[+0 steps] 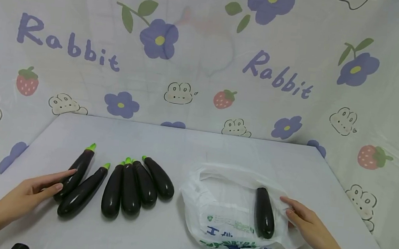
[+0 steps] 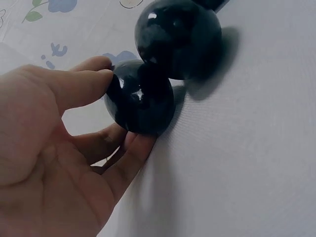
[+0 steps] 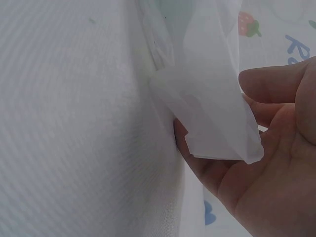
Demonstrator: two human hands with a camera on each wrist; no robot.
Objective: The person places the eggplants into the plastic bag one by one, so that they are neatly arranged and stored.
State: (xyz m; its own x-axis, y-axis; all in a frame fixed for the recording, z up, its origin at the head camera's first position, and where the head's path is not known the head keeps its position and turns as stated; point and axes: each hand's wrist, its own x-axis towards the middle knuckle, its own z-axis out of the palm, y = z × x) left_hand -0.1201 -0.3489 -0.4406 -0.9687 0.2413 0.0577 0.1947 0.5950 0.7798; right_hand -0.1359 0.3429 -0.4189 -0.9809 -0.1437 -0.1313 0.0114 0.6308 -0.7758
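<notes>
On the left, my left hand grips the leftmost eggplant, thumb on one side and fingers around the other. Its rounded dark end shows between the fingers in the left wrist view. Touching it lies a second eggplant. Several more eggplants lie side by side toward the middle, green stems pointing away. A white plastic bag lies with its mouth spread at the right, one eggplant inside it. My right hand holds the bag's right edge, with a bag flap between thumb and fingers.
A white cloth covers the table. Behind it hangs a curtain printed with flowers, rabbits and strawberries. A small dark object, mostly cut off, sits at the bottom left edge of the head view.
</notes>
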